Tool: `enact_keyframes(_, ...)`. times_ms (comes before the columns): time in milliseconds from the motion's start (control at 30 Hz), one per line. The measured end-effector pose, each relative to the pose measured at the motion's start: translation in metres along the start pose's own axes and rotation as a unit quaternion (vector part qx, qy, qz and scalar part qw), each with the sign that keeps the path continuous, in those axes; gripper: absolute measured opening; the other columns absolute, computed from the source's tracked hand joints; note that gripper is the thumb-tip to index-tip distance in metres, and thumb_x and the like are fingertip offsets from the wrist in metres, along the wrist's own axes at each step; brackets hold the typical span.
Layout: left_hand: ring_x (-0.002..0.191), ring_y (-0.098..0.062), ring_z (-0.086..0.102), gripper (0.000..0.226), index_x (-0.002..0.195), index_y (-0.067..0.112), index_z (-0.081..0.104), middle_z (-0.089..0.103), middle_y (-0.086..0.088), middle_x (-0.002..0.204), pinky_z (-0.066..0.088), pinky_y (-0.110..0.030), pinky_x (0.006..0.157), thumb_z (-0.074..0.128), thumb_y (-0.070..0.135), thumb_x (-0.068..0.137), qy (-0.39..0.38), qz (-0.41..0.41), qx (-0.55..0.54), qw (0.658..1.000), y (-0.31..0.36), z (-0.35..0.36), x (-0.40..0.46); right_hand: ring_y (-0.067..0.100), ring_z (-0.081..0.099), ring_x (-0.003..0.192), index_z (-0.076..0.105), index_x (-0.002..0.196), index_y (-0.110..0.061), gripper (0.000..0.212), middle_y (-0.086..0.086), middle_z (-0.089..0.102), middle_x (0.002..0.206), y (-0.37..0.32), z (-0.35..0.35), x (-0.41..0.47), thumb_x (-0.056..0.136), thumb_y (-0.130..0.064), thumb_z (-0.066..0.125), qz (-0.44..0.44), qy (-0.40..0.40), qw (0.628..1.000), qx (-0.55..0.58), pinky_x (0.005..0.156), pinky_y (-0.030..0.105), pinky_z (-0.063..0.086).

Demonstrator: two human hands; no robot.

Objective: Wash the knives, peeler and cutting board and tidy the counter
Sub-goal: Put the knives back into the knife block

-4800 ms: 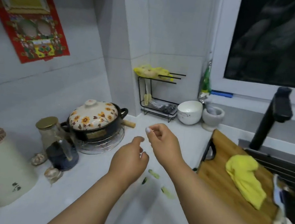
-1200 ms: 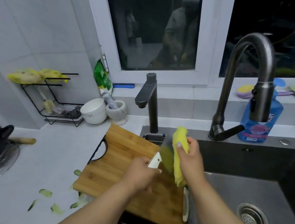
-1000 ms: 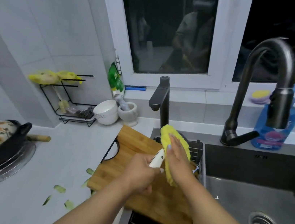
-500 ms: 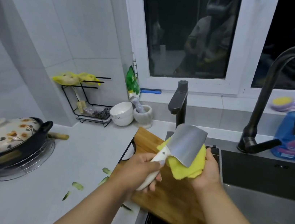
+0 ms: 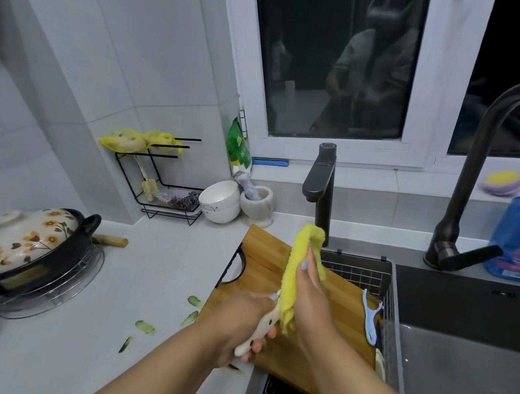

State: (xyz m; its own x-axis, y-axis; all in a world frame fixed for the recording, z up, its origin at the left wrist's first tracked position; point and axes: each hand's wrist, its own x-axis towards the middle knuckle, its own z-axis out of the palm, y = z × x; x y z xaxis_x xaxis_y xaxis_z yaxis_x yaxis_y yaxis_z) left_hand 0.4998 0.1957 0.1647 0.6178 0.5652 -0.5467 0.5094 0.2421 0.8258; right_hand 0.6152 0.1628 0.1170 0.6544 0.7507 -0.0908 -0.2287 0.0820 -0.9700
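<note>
While the left hand (image 5: 242, 324) clamps the knife (image 5: 262, 325) handle and the right hand (image 5: 311, 299) pinches the yellow cloth (image 5: 297, 269) over its hidden blade, a slip could cut fingers.

Cool, even indoor light from above fills the kitchen; the white tiles and the table (image 5: 148, 268) read pale blue-grey with soft, faint shadows. The window (image 5: 338, 57) is black and mirrors a dim reflection of the room. Wide-angle bending curves the window frame and the tap (image 5: 501, 137) near the right edge. The hands are slightly smeared, and the lower corners look soft
</note>
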Motion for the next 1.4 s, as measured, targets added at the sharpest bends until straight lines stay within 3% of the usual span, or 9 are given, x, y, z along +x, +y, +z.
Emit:
enact_keyframes(167,0.038,-0.010,0.035,0.032,0.117,0.016,0.054,0.050,-0.004,0.065,0.027,-0.012,0.034,0.049,0.041,0.098,-0.061,-0.011,-0.055,0.997,-0.004,-0.016,-0.014,0.024,0.023,0.143,0.013,0.149,-0.040,0.048,-0.003,0.019,0.157,0.005,-0.018,0.037,0.103,-0.036,0.027,-0.007,0.054,0.993,-0.109,0.116,0.046,0.024)
enact_keyframes(267,0.035,-0.007,0.035,0.031,0.113,0.014,0.055,0.047,-0.005,0.067,0.028,-0.011,0.031,0.056,0.038,0.094,-0.126,0.006,-0.127,0.984,-0.005,-0.026,-0.024,0.032,0.052,0.121,0.035,0.144,-0.034,0.043,0.008,0.047,0.142,0.012,-0.037,0.053,0.102,-0.040,0.033,0.121,0.118,0.981,0.100,0.099,0.047,0.045)
enact_keyframes(367,0.034,-0.007,0.036,0.023,0.102,0.011,0.052,0.046,-0.007,0.069,0.026,-0.011,0.030,0.057,0.032,0.092,-0.166,0.037,-0.192,0.966,-0.001,-0.030,-0.030,0.034,0.061,0.110,0.054,0.132,-0.020,0.047,0.013,0.062,0.125,0.014,-0.037,0.047,0.097,-0.049,0.040,0.214,0.082,0.913,0.338,0.083,0.044,0.053)
enact_keyframes(600,0.039,-0.015,0.044,0.026,0.096,0.009,0.055,0.059,-0.013,0.068,0.027,-0.014,0.033,0.053,0.035,0.095,-0.058,0.048,-0.154,0.985,-0.005,-0.029,-0.028,0.030,0.059,0.106,0.062,0.116,-0.012,0.048,0.014,0.065,0.116,-0.022,-0.009,0.020,0.099,-0.045,0.032,0.192,-0.006,0.859,0.474,0.089,0.044,0.046)
enact_keyframes(767,0.038,-0.021,0.043,0.033,0.088,0.007,0.046,0.060,-0.014,0.064,0.027,-0.022,0.039,0.047,0.038,0.099,0.115,0.102,-0.027,0.988,-0.015,-0.027,-0.022,0.032,0.064,0.099,0.056,0.127,-0.008,0.049,0.018,0.067,0.112,-0.020,0.010,0.011,0.099,-0.045,0.040,0.214,-0.016,0.879,0.426,0.066,0.043,0.057)
enact_keyframes(867,0.037,-0.023,0.047,0.035,0.081,0.012,0.038,0.062,-0.011,0.059,0.032,-0.023,0.037,0.047,0.042,0.097,0.208,0.121,0.041,0.970,-0.017,-0.027,-0.017,0.037,0.064,0.099,0.052,0.127,-0.008,0.045,0.022,0.064,0.116,-0.015,0.025,0.003,0.099,-0.041,0.041,0.220,-0.012,0.902,0.372,0.065,0.049,0.057)
enact_keyframes(1033,0.031,-0.015,0.047,0.038,0.078,0.015,0.037,0.062,-0.014,0.067,0.033,-0.018,0.034,0.044,0.048,0.096,0.291,0.117,0.106,0.944,-0.019,-0.033,-0.013,0.036,0.063,0.104,0.055,0.120,-0.021,0.025,0.021,0.063,0.115,-0.008,0.037,0.001,0.099,-0.032,0.047,0.208,-0.012,0.951,0.227,0.094,0.058,0.047)
enact_keyframes(1233,0.029,-0.016,0.050,0.038,0.079,0.012,0.039,0.059,-0.017,0.074,0.034,-0.019,0.032,0.031,0.042,0.101,0.316,0.098,0.118,0.936,-0.023,-0.041,-0.003,0.029,0.057,0.116,0.042,0.141,-0.020,0.044,0.009,0.056,0.132,-0.009,0.040,-0.007,0.098,-0.026,0.050,0.165,-0.006,0.977,0.136,0.102,0.049,0.045)
enact_keyframes(1400,0.043,-0.025,0.050,0.038,0.072,0.014,0.040,0.049,-0.007,0.062,0.036,-0.024,0.034,0.031,0.034,0.102,0.334,0.112,0.091,0.932,-0.019,-0.035,0.005,0.021,0.044,0.130,0.042,0.141,-0.031,0.041,-0.001,0.040,0.146,-0.007,0.051,-0.024,0.101,-0.024,0.043,0.065,-0.032,0.997,-0.004,0.108,0.042,0.038)
